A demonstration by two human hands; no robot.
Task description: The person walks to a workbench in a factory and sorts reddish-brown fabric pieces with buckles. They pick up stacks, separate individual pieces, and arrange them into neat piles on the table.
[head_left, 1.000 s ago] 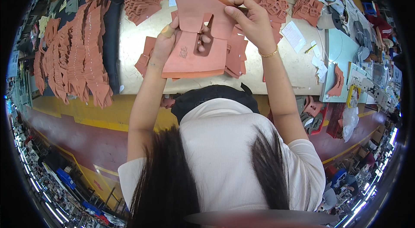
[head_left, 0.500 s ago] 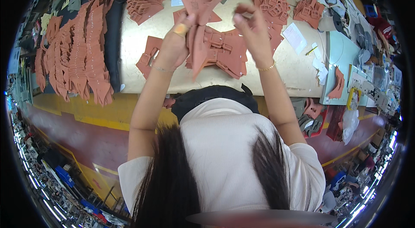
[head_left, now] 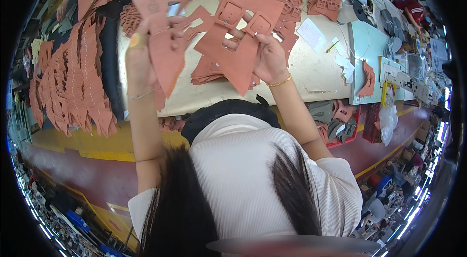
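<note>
Both hands are raised over the table (head_left: 321, 74), each closed on one terracotta cutout. The left hand (head_left: 141, 60) lifts a folded piece (head_left: 163, 23) up at left; the right hand (head_left: 267, 55) pinches a buckle-holed piece (head_left: 238, 43) at centre, above a stack (head_left: 206, 69). This looks like separating pieces; setting one aside probably comes next.

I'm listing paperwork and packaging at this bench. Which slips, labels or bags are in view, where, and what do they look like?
White paper slip: flat on the beige table, right of the right hand; a tilted rectangle with faint print.
Smaller white scraps: on the table's right part, irregular.
Clear plastic bag: hanging off the table's right front edge, crumpled.
</note>
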